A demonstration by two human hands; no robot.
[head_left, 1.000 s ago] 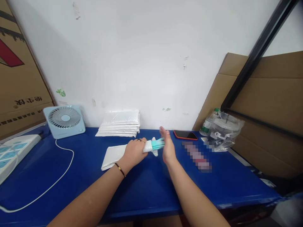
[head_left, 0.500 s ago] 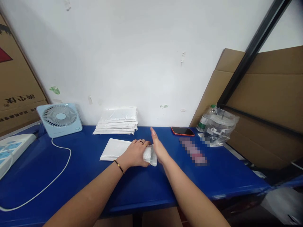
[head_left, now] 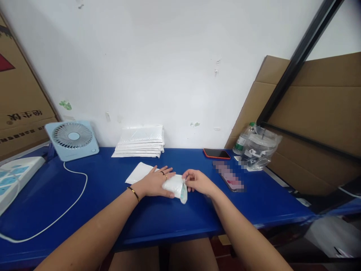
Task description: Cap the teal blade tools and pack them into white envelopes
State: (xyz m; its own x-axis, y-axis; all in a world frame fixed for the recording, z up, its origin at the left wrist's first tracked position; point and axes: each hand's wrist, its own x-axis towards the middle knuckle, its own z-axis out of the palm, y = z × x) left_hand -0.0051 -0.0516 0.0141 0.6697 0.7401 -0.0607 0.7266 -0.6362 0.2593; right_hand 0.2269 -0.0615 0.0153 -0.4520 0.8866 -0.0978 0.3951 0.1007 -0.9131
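Note:
A white padded envelope (head_left: 173, 185) lies on the blue table (head_left: 175, 227) in front of me. My left hand (head_left: 155, 182) rests flat across its middle, fingers spread, with two rings and a bracelet showing. At the envelope's right end, a thin edge stands up with a pale teal strip along it. My right hand (head_left: 197, 181) pinches that edge between thumb and fingers, and the fingertips are partly hidden. Behind, against the wall, sits a stack of similar white envelopes (head_left: 139, 142).
On the left are a light blue fan (head_left: 73, 139), its white cable and a power strip (head_left: 17, 178). Two phones, one red-edged (head_left: 216, 153) and one with a blurred screen (head_left: 229, 176), lie right. A bottle (head_left: 241, 143) and bagged cup (head_left: 261, 148) stand beside cardboard.
My right hand has gone from upright and straight-fingered to pinching the envelope's right end. My left hand has loosened from its grip and flattened on the envelope, which has turned slightly.

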